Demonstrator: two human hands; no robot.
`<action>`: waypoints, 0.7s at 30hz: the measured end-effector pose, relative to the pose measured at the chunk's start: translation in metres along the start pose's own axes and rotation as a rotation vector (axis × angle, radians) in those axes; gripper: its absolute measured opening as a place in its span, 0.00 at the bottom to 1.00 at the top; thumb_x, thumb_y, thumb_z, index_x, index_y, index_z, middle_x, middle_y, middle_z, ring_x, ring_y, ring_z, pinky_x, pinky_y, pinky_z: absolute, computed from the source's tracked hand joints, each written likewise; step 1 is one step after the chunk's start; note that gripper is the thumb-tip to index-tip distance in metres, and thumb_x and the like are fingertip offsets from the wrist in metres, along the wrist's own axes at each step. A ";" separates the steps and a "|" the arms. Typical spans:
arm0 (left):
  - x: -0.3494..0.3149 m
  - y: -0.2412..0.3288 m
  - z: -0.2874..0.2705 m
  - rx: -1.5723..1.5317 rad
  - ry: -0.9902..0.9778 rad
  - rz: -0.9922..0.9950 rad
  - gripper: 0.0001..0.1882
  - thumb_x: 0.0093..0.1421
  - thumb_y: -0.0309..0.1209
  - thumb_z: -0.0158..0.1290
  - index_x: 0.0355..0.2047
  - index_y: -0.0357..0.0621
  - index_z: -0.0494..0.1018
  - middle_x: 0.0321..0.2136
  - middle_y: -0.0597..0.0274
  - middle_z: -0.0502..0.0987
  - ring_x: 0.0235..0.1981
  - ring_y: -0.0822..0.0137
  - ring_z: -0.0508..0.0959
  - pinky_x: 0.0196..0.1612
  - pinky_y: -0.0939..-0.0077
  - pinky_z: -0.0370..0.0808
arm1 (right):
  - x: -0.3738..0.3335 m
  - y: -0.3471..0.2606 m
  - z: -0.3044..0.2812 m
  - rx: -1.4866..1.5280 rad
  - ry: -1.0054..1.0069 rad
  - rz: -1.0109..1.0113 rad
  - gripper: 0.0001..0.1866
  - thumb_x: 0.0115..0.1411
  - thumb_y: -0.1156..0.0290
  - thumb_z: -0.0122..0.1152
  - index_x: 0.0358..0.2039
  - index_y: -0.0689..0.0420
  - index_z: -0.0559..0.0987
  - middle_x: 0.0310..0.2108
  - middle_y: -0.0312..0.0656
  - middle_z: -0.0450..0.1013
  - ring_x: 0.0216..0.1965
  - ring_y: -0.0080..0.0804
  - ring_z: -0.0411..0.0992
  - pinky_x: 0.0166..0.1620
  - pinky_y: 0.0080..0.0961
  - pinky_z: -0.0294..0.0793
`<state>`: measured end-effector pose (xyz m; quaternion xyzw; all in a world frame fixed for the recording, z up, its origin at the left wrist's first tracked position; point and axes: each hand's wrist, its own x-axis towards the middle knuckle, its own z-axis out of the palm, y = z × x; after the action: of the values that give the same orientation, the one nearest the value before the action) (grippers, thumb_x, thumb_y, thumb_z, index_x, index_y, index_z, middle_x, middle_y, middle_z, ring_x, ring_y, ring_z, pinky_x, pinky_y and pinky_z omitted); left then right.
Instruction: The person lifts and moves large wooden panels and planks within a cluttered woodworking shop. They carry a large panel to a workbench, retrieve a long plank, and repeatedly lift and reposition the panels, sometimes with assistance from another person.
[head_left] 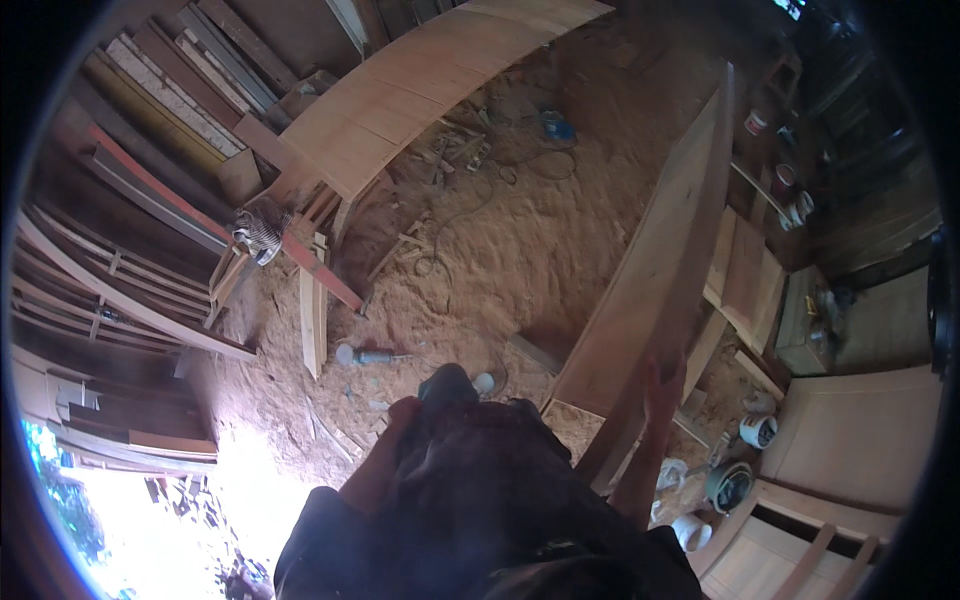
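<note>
My right hand (663, 388) lies against the long wooden panel (640, 290) at the right, its fingers stretched along the wood. The panel runs away from me toward the far right, with a narrow side along it. My left hand (404, 411) is close to my body, beside a rounded grey-blue shape (447, 386) whose kind I cannot make out. Its fingers are mostly hidden. On the floor ahead of that hand lies a grey-blue power tool (372, 356) with a pale round end.
A long wooden panel (400, 110) lies raised at the far left. Boards (180, 90) lean by the left wall. Cord (435, 265) and offcuts (455, 150) lie on the sawdust-covered floor (520, 240). Buckets (757, 431) and cabinets (860, 425) stand at the right.
</note>
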<state>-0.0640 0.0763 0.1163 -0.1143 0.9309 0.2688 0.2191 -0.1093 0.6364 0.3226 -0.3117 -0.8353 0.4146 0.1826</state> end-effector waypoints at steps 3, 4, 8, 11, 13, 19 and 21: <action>0.014 0.022 -0.007 0.115 -0.043 -0.037 0.13 0.56 0.43 0.50 0.31 0.53 0.80 0.34 0.61 0.82 0.41 0.58 0.81 0.43 0.59 0.76 | 0.003 0.021 -0.004 0.052 0.067 -0.055 0.36 0.58 0.62 0.67 0.61 0.68 0.65 0.59 0.59 0.65 0.62 0.51 0.64 0.63 0.40 0.62; 0.017 0.023 -0.012 0.120 -0.018 -0.016 0.13 0.56 0.43 0.49 0.31 0.53 0.80 0.34 0.61 0.82 0.41 0.57 0.81 0.43 0.59 0.76 | 0.005 0.035 -0.003 0.073 0.101 -0.081 0.35 0.58 0.62 0.67 0.60 0.68 0.66 0.58 0.58 0.66 0.61 0.51 0.65 0.63 0.39 0.63; 0.026 0.012 -0.011 0.348 0.007 0.030 0.15 0.57 0.43 0.46 0.30 0.51 0.79 0.32 0.58 0.82 0.39 0.55 0.81 0.42 0.58 0.75 | 0.014 0.049 -0.002 -0.083 0.088 -0.156 0.38 0.58 0.61 0.69 0.61 0.67 0.64 0.56 0.56 0.68 0.55 0.48 0.70 0.56 0.38 0.72; 0.033 0.001 -0.010 0.205 -0.036 0.057 0.15 0.58 0.42 0.46 0.30 0.48 0.79 0.30 0.58 0.81 0.36 0.56 0.80 0.41 0.60 0.73 | 0.012 0.029 -0.012 -0.067 0.159 -0.052 0.39 0.57 0.60 0.70 0.62 0.67 0.64 0.57 0.57 0.68 0.53 0.46 0.73 0.54 0.36 0.74; 0.035 -0.003 -0.012 0.123 -0.039 0.070 0.16 0.58 0.42 0.45 0.31 0.48 0.79 0.30 0.59 0.81 0.35 0.57 0.80 0.40 0.60 0.72 | 0.006 0.023 -0.022 -0.019 0.167 0.008 0.39 0.57 0.60 0.70 0.62 0.67 0.64 0.57 0.57 0.68 0.52 0.45 0.73 0.53 0.35 0.74; 0.060 -0.022 -0.003 0.356 -0.222 0.100 0.15 0.59 0.43 0.46 0.35 0.54 0.81 0.35 0.56 0.82 0.40 0.55 0.81 0.42 0.57 0.74 | -0.019 0.007 -0.041 -0.394 0.345 -0.116 0.42 0.58 0.57 0.68 0.65 0.63 0.60 0.60 0.59 0.65 0.58 0.55 0.67 0.58 0.41 0.69; 0.071 -0.081 -0.023 0.321 -0.037 0.163 0.15 0.59 0.44 0.48 0.36 0.56 0.81 0.35 0.58 0.82 0.41 0.55 0.81 0.42 0.57 0.74 | -0.015 -0.043 -0.047 -0.414 0.435 -0.137 0.42 0.59 0.57 0.66 0.66 0.62 0.58 0.64 0.60 0.59 0.64 0.56 0.59 0.63 0.43 0.63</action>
<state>-0.1070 -0.0103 0.0640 0.0030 0.9639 0.1359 0.2290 -0.0877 0.6332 0.3843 -0.3666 -0.8624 0.1456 0.3173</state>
